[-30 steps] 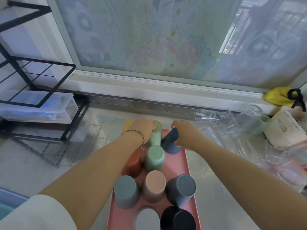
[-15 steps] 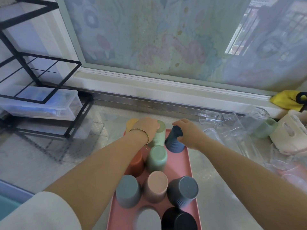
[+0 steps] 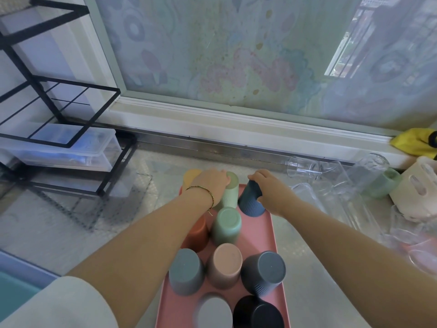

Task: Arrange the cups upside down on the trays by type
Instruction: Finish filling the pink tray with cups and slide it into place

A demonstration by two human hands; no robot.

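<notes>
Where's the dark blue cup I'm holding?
Head view: the dark blue cup tilts at the pink tray's far right corner, in the right hand, beside the light green cup.

White sleeve [image 3: 59,304], thin braided bracelet [image 3: 206,192]

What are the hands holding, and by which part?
Left hand grips the pale green cup over its upturned base; right hand grips the tilted dark blue cup around its side.

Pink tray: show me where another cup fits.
Bare patch on the pink tray along its right edge, between the tilted dark blue cup and the ribbed slate cup. Left and middle columns are packed, the near end too.
</notes>
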